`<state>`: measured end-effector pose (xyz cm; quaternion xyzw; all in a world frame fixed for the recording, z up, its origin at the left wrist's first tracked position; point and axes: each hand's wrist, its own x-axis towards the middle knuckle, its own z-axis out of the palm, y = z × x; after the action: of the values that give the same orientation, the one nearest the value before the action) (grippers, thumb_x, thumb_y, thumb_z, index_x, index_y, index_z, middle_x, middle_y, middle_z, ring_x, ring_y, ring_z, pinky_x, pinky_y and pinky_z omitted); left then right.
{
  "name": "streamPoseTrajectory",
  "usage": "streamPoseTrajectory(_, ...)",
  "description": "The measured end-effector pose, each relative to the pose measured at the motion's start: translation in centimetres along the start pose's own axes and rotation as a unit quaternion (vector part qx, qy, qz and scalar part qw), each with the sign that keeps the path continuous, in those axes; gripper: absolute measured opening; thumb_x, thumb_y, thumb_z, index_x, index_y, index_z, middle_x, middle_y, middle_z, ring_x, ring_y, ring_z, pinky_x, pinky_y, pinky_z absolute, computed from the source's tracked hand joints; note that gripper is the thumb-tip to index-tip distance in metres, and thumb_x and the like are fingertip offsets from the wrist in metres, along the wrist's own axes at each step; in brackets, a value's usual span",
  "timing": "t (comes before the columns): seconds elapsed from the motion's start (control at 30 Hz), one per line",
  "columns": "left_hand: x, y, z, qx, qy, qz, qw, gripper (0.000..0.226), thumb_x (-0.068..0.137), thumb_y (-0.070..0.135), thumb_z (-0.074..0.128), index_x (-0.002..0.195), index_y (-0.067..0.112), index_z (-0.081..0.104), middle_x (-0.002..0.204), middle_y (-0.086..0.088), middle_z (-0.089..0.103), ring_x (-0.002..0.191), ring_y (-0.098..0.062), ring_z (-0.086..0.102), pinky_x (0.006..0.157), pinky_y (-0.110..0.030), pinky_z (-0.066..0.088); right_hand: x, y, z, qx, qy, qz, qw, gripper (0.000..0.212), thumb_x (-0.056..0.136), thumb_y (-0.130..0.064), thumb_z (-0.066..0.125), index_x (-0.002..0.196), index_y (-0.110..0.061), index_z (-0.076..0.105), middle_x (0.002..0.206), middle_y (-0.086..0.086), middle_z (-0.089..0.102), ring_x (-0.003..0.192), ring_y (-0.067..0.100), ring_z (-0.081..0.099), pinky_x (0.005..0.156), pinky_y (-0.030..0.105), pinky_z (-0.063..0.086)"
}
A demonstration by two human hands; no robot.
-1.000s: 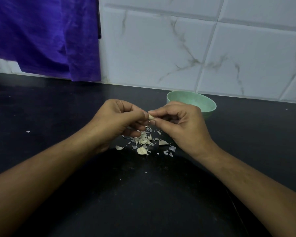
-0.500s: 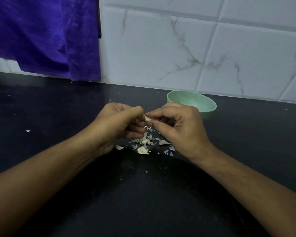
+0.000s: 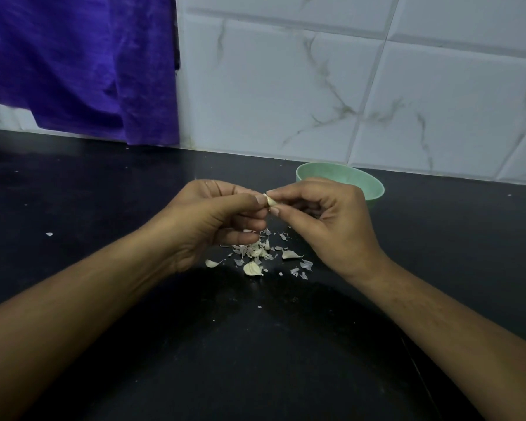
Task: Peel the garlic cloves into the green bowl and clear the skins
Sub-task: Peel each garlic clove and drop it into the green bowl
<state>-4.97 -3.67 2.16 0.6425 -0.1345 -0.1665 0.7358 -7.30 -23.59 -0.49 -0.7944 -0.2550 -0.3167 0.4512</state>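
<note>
Above the black table (image 3: 104, 192) we see the left hand (image 3: 213, 220) and right hand (image 3: 328, 226) meeting just in front of the green bowl (image 3: 368, 183), over scattered skins (image 3: 255, 253). Both grips pinch one garlic clove (image 3: 271, 201) between thumb and fingertips.

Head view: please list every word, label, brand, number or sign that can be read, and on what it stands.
None: no text can be read in this view.
The green bowl, purple cloth, wall tiles and black counter are plain; the grey lines on the tiles are veins, not writing.
The garlic clove pinched by the left hand and right hand bears nothing.
</note>
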Motion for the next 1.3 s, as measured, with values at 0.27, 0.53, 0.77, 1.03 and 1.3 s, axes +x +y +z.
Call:
streamPoseTrajectory(0.27, -0.11, -0.16, 0.13, 0.036, 0.017, 0.012, 0.999, 0.007, 0.091, 0.006, 0.073, 0.087, 0.001, 0.075, 0.074, -0.009, 0.074, 0.063, -0.012, 0.072, 0.056, -0.023, 0.061, -0.05, -0.04, -0.21, -0.038, -0.017, -0.026, 0.999, 0.017, 0.087, -0.004, 0.082, 0.104, -0.007, 0.081, 0.090, 0.000, 0.076, 0.083, 0.012, 0.074, 0.073, 0.019, 0.054)
streamPoseTrajectory(0.53, -0.07, -0.54, 0.54, 0.054, 0.056, 0.025, 0.997, 0.018, 0.092, 0.001, 0.069, 0.074, 0.004, 0.072, 0.067, -0.007, 0.069, 0.058, -0.013, 0.069, 0.054, -0.023, 0.060, -0.11, -0.05, -0.06, -0.057, -0.018, -0.034, 0.998, 0.017, 0.087, -0.007, 0.082, 0.104, -0.008, 0.081, 0.090, -0.001, 0.077, 0.083, 0.011, 0.073, 0.072, 0.023, 0.056)
streamPoseTrajectory(0.77, 0.22, -0.60, 0.16, 0.044, 0.046, 0.034, 0.997, 0.008, 0.092, 0.006, 0.073, 0.085, 0.002, 0.075, 0.075, -0.010, 0.072, 0.064, -0.013, 0.071, 0.058, -0.025, 0.062, -0.02, 0.13, 0.33, 0.005, 0.001, 0.010, 1.000, 0.018, 0.087, -0.003, 0.080, 0.105, -0.008, 0.080, 0.097, 0.000, 0.079, 0.089, 0.014, 0.077, 0.081, 0.035, 0.063)
streamPoseTrajectory(1.03, 0.16, -0.38, -0.30, 0.052, 0.005, 0.019, 0.998, 0.023, 0.078, 0.018, 0.080, 0.092, 0.000, 0.077, 0.081, -0.011, 0.076, 0.067, -0.013, 0.071, 0.060, -0.025, 0.063, -0.03, 0.24, -0.10, -0.037, -0.022, -0.019, 0.999, 0.016, 0.089, -0.004, 0.080, 0.104, -0.008, 0.081, 0.092, -0.001, 0.077, 0.085, 0.012, 0.073, 0.074, 0.019, 0.053)
streamPoseTrajectory(1.3, 0.19, -0.83, 0.29, 0.067, 0.055, 0.009, 0.996, 0.013, 0.092, 0.000, 0.068, 0.080, -0.001, 0.071, 0.066, -0.008, 0.068, 0.057, -0.013, 0.067, 0.052, -0.022, 0.059, -0.26, 0.17, 0.18, -0.065, -0.034, -0.031, 0.997, 0.018, 0.088, -0.004, 0.081, 0.105, -0.009, 0.082, 0.094, -0.002, 0.077, 0.087, 0.010, 0.073, 0.075, 0.021, 0.055)
